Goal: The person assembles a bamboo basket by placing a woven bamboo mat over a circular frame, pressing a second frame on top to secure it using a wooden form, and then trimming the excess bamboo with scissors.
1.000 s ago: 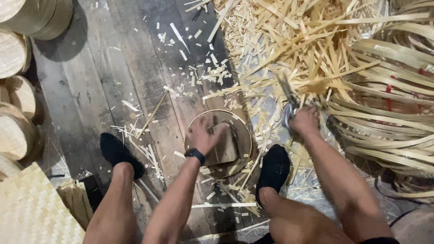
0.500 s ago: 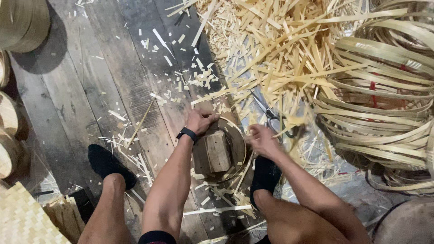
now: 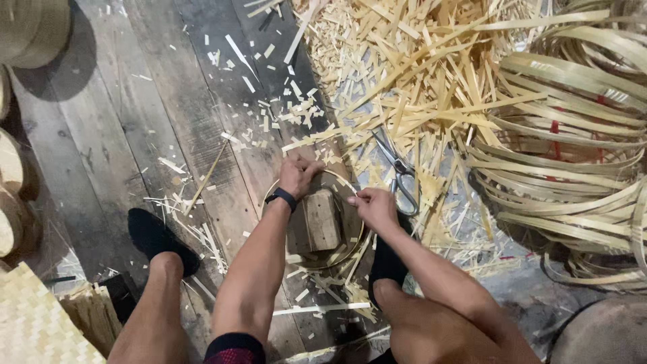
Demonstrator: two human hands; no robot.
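A thin bamboo hoop (image 3: 337, 255) lies around a small wooden block (image 3: 321, 219) on the plank floor between my feet. My left hand (image 3: 298, 174), with a dark band on the wrist, grips the far rim of the hoop. The hoop's right rim is pinched by my right hand (image 3: 373, 205). A pair of metal scissors (image 3: 399, 174) lies on the floor just right of that hand, not held.
A heap of cut bamboo strips (image 3: 418, 74) spreads at the top right. Coiled bamboo hoops (image 3: 573, 148) pile at the right. Round bamboo pieces (image 3: 17, 168) line the left edge, a woven mat (image 3: 37, 323) lies bottom left. My feet in dark shoes (image 3: 158, 236) flank the block.
My right hand has let go of the scissors, which now lie on the floor, and has moved left onto the hoop's rim. My left hand shifted to the hoop's far edge.
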